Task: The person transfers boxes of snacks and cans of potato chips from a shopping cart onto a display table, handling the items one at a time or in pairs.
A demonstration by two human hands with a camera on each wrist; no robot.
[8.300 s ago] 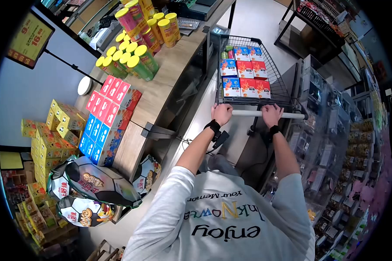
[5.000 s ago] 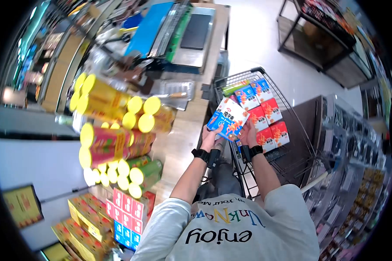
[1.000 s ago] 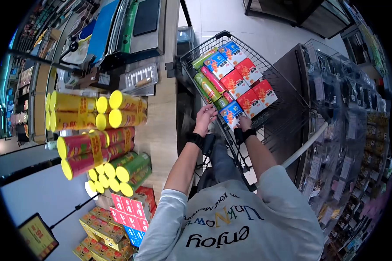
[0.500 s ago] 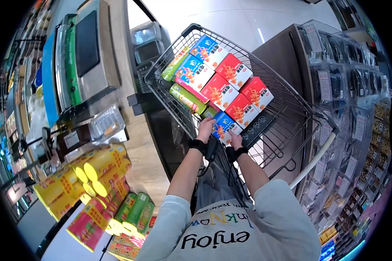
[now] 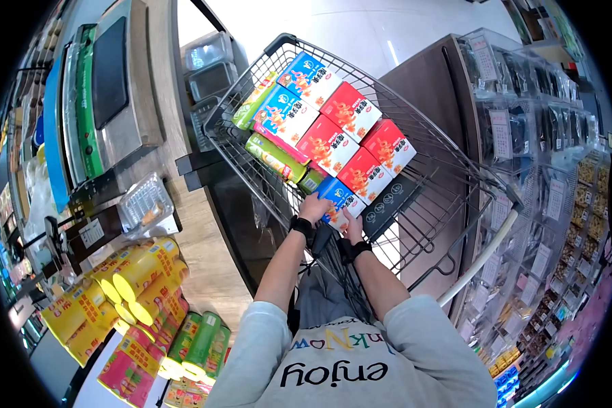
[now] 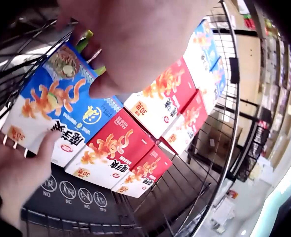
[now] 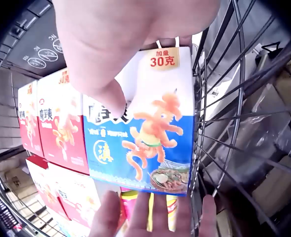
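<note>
1. Blue snack box (image 5: pixel 341 200): flat rectangular carton, blue upper face with a white band at one end. It is printed with an orange squid-like figure, a round bowl picture, large Chinese lettering and an orange "30克" label. It lies face up in the near left corner of the shopping cart (image 5: pixel 455 178), against the wire wall, just beside the red boxes.
2. Left hand (image 5: pixel 314 206): fingers curled over the far left end of the blue snack box, grasping it.
3. Right hand (image 5: pixel 351 225): thumb pressed on the box's white end and fingers round its near edge, also gripping it.
4. Red snack boxes (image 5: pixel 347 136): same design in red, packed in two rows to the right and far side of the blue one.
5. Further blue boxes (image 5: pixel 296 95): two at the cart's far end.
6. Green chip tubes (image 5: pixel 273 155): lying along the cart's left wall.
7. Wooden counter (image 5: pixel 204 245): left of the cart, bearing stacked yellow, red and green tubes (image 5: pixel 139 272).
</note>
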